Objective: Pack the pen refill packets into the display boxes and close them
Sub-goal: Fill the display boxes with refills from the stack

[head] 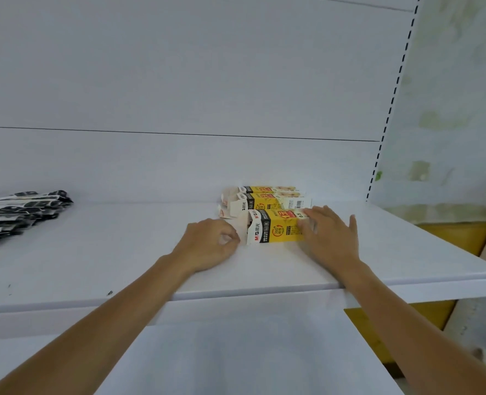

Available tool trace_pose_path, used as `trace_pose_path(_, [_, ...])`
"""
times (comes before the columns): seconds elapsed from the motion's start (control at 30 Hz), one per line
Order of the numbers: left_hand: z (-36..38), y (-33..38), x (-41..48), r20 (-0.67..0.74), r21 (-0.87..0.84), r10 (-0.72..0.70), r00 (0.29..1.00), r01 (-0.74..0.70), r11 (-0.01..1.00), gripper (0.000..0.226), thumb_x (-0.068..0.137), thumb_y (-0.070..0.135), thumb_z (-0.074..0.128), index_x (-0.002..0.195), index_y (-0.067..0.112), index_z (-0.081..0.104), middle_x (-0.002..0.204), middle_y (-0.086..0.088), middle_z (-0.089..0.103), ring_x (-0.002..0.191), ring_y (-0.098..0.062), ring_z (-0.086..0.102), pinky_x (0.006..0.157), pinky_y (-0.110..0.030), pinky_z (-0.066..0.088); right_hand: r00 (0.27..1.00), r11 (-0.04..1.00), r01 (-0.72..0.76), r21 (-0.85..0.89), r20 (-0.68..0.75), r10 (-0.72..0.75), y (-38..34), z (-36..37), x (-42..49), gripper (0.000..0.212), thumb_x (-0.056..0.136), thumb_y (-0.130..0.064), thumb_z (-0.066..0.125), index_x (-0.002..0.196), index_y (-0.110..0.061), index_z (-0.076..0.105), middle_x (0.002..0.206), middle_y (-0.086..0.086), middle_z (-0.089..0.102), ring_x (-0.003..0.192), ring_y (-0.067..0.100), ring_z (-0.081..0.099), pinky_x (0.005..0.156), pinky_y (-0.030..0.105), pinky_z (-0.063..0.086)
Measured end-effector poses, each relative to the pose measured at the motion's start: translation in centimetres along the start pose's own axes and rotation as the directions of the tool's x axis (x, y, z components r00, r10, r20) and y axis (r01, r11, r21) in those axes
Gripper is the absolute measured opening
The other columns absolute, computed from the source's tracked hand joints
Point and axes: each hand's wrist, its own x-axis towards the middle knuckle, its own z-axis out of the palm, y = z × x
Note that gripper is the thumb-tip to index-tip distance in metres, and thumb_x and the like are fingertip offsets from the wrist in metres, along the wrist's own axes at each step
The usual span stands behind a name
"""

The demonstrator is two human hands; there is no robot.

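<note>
Three yellow, black and white display boxes lie side by side on a white shelf (122,252), flaps open toward the left. The nearest box (276,228) lies between my hands. My right hand (331,233) rests on its right end, fingers spread and straight. My left hand (210,242) sits at its open left end with curled fingers pinching the white flap (237,229). Behind it lie the middle box (270,203) and the far box (264,190). A pile of black-and-white refill packets (19,215) lies at the shelf's far left.
The shelf's white back panel (179,95) rises behind the boxes. A slotted upright (390,109) bounds the shelf on the right, with a stained wall beyond. A lower white shelf (236,352) sits below my forearms. Yellow cartons (458,235) show at the right.
</note>
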Motion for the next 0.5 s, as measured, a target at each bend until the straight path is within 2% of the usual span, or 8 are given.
trace_pose_path(0.1, [-1.8,-0.3,-0.3,-0.171,-0.018,-0.037,0.985,0.034,0.999,0.015,0.087,0.031,0.054,0.089,0.025,0.068,0.106,0.007,0.066,0.105,-0.014,0.057,0.096,-0.034,0.038,1.0,0.999,-0.022,0.046,0.019,0.021,-0.6,-0.3,0.2,0.053,0.091,-0.041,0.044,0.14,-0.02,0.039,0.152,-0.002,0.028,0.144,0.012,0.011,0.115,0.048,-0.002])
trace_pose_path(0.2, [-5.1,-1.9,-1.0,-0.199,-0.004,-0.053,0.979,0.053,0.999,0.01,0.087,0.026,0.057,0.087,0.025,0.066,0.102,0.004,0.064,0.101,-0.015,0.058,0.094,-0.038,0.042,0.989,0.985,0.149,0.091,-0.031,-0.147,-3.6,-1.1,1.2,0.061,0.086,-0.041,0.05,0.142,-0.019,0.036,0.15,0.0,0.031,0.14,0.017,0.02,0.115,0.042,0.015])
trace_pose_path(0.27, [-7.4,-3.7,-2.2,-0.222,0.025,-0.092,0.971,0.1,0.995,0.009,0.087,0.026,0.057,0.085,0.027,0.066,0.102,0.005,0.065,0.101,-0.015,0.058,0.096,-0.039,0.041,0.965,0.948,0.264,0.178,-0.064,-0.256,-7.3,-1.6,2.2,0.059,0.087,-0.032,0.055,0.141,-0.018,0.036,0.148,0.0,0.034,0.137,0.018,0.024,0.108,0.035,0.026])
trace_pose_path(0.4, [-11.3,-8.0,-6.7,-0.366,0.015,-0.192,0.911,0.212,0.977,0.01,0.086,0.019,0.059,0.087,0.025,0.067,0.1,0.006,0.067,0.098,-0.013,0.06,0.093,-0.036,0.044,0.886,0.842,0.46,0.281,-0.214,-0.412,-16.6,-1.4,3.8,0.057,0.086,-0.02,0.058,0.14,-0.016,0.039,0.143,0.004,0.04,0.133,0.022,0.03,0.106,0.034,0.028])
trace_pose_path(0.5, [-14.6,-11.1,-11.4,-0.462,0.023,-0.262,0.847,0.307,0.951,0.015,0.084,0.013,0.061,0.093,0.019,0.07,0.098,0.004,0.067,0.094,-0.016,0.062,0.089,-0.031,0.046,0.828,0.734,0.561,0.383,-0.258,-0.498,-24.1,-0.9,3.7,0.06,0.085,-0.015,0.056,0.141,-0.019,0.036,0.144,0.001,0.038,0.132,0.021,0.032,0.104,0.03,0.027])
